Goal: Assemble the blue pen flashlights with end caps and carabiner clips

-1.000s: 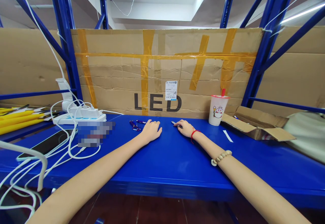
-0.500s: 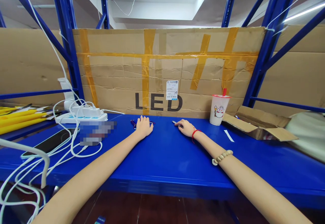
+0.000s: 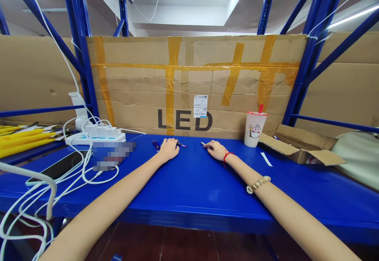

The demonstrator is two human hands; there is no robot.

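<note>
My left hand rests on the blue shelf top, palm down, with its fingers closed over a slim purple object. One thin end of that object sticks out to the right of the hand, and a purple part shows on the left; its middle is hidden. My right hand, wearing a red string at the wrist, lies across from it with curled fingers. From those fingers a slim, pen-like thing with a pale grey tip points left. The rest of it is covered by the hand.
A white cup with a red straw stands right of my hands, near a paper strip and an open cardboard box. Leftward are a power strip, tangled white cables and a phone. A large carton forms the back.
My left hand has drawn its fingers in, and more of the purple object now sticks out on its right. My right hand keeps its place. The view has tilted up slightly.
</note>
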